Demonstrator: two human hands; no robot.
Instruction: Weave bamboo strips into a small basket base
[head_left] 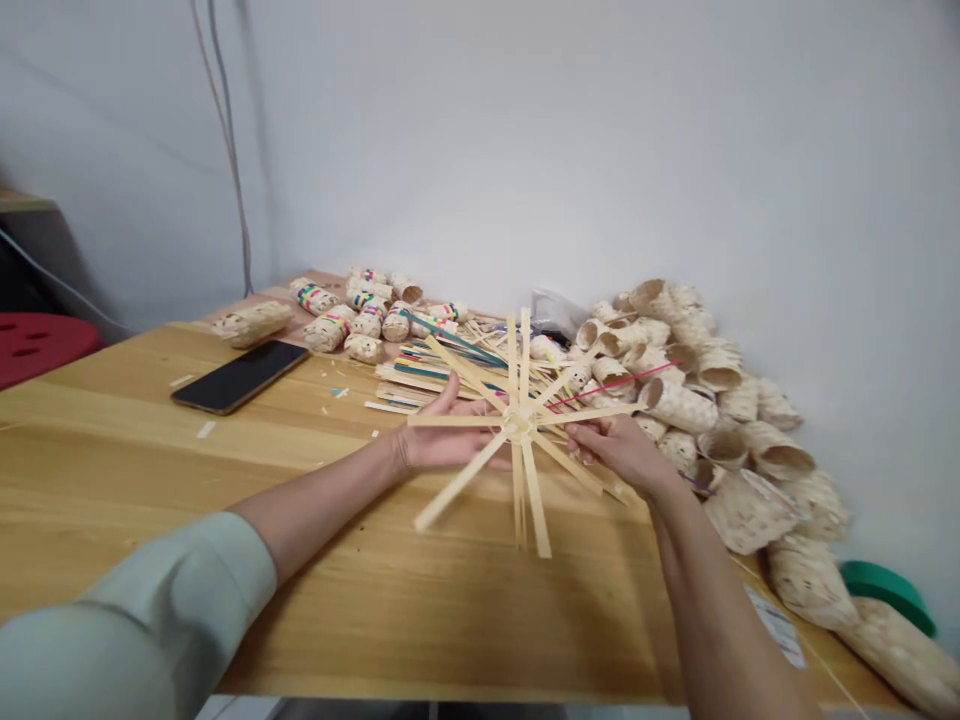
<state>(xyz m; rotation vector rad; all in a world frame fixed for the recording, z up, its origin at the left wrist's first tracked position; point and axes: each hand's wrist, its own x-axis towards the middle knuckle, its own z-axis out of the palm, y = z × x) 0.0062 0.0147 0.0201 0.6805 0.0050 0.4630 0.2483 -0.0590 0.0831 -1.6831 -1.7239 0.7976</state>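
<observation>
Light-green sleeve (187, 590); flat pale-yellow strips (460, 481) radiating from woven hub (519, 425).

My left sleeve (187, 580) is plain pale mint green, kinda loose with some soft creases, and the hem (256, 552) lands around my elbow. Left forearm (322, 505) is bare, same with my right forearm (694, 570), left hand (456, 437) and right hand (619, 450).
</observation>
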